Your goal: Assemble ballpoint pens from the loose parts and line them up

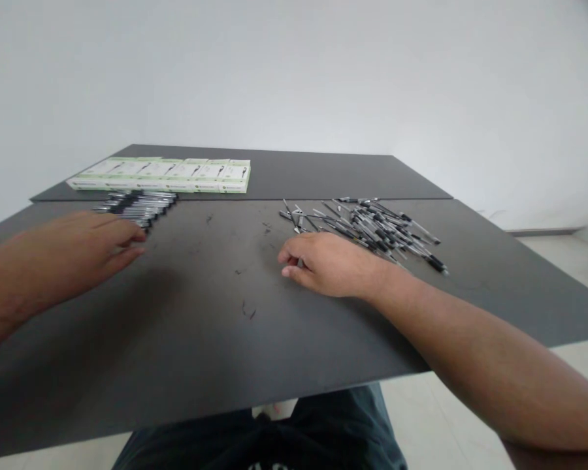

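Observation:
My left hand [93, 245] hovers over the left of the table, its thumb and fingers apart and nothing visible between them. Just beyond it lies a row of pens [142, 205] with clear barrels and black ends, side by side and partly hidden by the hand. My right hand [326, 262] is low over the table's middle, fingers loosely curled, thumb tip a little apart from them, with no object showing. Behind and to the right of that hand spreads a loose pile of pens and pen parts [382, 228], lying in mixed directions; its near edge is partly covered.
Several white-and-green boxes [176, 171] stand in a row at the back left. Small dark scraps [248, 311] lie on the grey table [215, 365]. A seam crosses the tabletop behind the pens, and a white wall [294, 72] rises behind the table.

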The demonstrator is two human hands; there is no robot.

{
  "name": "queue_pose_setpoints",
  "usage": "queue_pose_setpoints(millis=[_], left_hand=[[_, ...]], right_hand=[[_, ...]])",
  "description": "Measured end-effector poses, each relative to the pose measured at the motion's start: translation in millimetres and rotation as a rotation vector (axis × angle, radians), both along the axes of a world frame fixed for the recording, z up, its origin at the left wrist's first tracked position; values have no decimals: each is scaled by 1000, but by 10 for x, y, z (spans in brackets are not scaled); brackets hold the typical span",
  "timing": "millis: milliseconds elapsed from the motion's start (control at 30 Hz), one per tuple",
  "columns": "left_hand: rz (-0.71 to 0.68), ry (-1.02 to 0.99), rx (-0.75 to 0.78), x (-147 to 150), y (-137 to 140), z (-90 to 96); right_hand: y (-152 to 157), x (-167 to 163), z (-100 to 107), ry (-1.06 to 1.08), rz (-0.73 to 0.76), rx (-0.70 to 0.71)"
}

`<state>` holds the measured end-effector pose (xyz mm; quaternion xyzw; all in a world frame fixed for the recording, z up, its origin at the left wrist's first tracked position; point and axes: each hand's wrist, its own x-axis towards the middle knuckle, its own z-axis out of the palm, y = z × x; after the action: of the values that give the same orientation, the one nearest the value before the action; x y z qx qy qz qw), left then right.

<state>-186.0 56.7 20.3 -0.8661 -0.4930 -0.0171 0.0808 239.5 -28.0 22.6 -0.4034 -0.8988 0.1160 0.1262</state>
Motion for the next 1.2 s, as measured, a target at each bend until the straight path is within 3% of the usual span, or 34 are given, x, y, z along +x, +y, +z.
queue_pose_setpoints(millis=[200, 400, 533, 700, 867, 1200], left_hand=[[-281, 4, -35, 1178, -317, 92], [-460, -83, -10, 1779, -391, -41], [-516, -149, -9, 1831, -398, -189], [-490, -234, -68, 1657, -290, -313], [-471, -254, -96, 1606, -243, -305], [-455, -233, -147, 1630, -291, -258]], right_hand=[[102, 74, -34, 9, -5, 76], [379, 454, 94, -69, -283, 132], [550, 880, 240, -122, -570, 143], [656, 1296, 325, -229, -755, 68], [715, 1423, 259, -310, -784, -63], [786, 1415, 139, -259, -787, -144]])
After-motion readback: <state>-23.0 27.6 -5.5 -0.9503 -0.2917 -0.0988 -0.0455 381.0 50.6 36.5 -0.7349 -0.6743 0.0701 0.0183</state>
